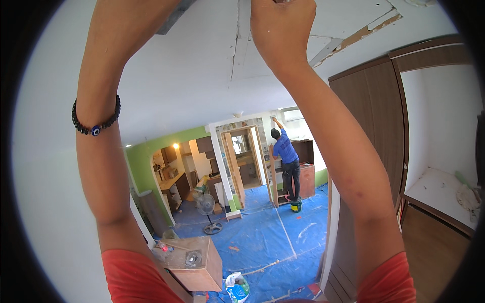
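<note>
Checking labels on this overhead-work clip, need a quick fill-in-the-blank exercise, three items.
1. The person's right hand is raised near the ____.
2. A black beaded bracelet circles the person's ____ forearm.
3. The standing fan rests on floor sheeting coloured ____.

Missing words: ceiling; left; blue.

Blue floor sheeting; green wall; lit bulb; brown wardrobe.

Ceiling matt, rough at gaps; wardrobe door wood-grained.
</note>
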### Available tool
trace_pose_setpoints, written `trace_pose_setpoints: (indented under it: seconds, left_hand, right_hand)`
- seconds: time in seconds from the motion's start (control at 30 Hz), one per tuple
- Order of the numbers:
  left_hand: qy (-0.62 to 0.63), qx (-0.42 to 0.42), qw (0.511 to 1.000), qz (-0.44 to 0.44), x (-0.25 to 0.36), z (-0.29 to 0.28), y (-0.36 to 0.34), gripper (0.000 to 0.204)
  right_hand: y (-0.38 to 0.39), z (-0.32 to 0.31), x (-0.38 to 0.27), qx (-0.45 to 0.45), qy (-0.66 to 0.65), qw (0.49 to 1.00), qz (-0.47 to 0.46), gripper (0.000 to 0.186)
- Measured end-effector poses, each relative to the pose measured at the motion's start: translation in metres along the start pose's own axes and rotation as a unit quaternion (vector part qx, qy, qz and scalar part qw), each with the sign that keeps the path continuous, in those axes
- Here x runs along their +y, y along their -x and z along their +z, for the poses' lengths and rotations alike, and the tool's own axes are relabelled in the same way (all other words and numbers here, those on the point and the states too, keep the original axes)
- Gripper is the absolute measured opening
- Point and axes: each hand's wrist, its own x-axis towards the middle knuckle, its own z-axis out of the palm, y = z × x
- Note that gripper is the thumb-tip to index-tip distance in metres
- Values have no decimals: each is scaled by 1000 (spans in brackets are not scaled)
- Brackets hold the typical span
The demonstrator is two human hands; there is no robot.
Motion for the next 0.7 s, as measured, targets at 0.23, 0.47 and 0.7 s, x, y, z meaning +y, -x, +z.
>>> trace_pose_setpoints:
  seconds: [0.23, 0.47, 0.7]
  left_hand:
    - [-24, -1, 1000, 13, 7, 5, 9, 18]
    - [26, -43, 999, 4, -7, -2, 2, 18]
    - [109, -105, 988, -21, -57, -20, -18, 17]
  right_hand:
    - [11, -3, 8, 1, -16, 998, 59, 17]
    - [45, -16, 21, 15, -112, 980, 165, 23]
    - [116, -42, 45, -53, 21, 959, 276, 26]
